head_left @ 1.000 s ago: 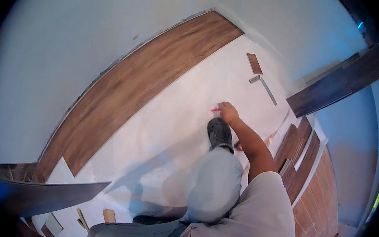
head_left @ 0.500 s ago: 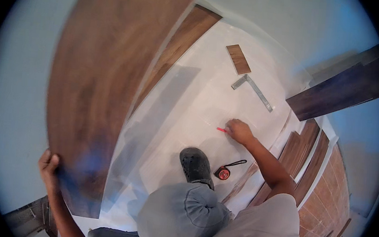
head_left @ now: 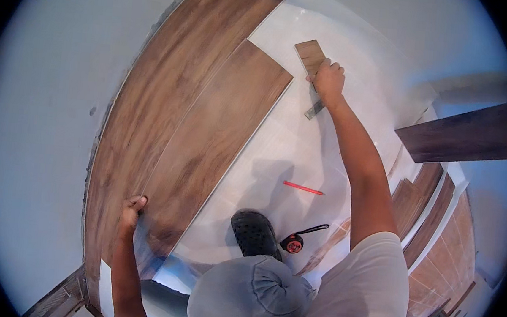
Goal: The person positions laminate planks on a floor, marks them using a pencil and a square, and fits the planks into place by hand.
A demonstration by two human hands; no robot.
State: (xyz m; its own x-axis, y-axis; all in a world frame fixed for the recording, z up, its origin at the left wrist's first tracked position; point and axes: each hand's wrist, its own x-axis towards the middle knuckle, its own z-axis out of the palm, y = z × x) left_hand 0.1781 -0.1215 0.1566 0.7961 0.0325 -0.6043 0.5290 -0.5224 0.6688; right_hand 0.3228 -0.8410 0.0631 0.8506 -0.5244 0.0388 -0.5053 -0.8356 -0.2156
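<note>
My left hand (head_left: 133,208) grips the left edge of a long brown wood-look floor plank (head_left: 224,120) near its close end. That plank lies alongside another floor plank (head_left: 184,52) next to the wall. Stretched far forward, my right hand (head_left: 329,81) closes on a short cut piece of plank (head_left: 310,53). Beneath it shows part of a metal square (head_left: 314,109); my hand and arm hide the rest. A red pencil (head_left: 303,188) lies on the white underlay (head_left: 265,159), and a red and black tape measure (head_left: 292,243) sits beside my black shoe (head_left: 253,233).
A dark plank (head_left: 460,136) juts in from the right. Below it several loose planks (head_left: 424,225) lie in a stack at the floor's right side, beside bare brownish tiles (head_left: 445,251). The pale wall (head_left: 48,112) runs along the left.
The long plank, raised before, now lies down beside the wall-side one. My right hand has let go of the red pencil and moved forward onto the short piece. My left hand has moved right.
</note>
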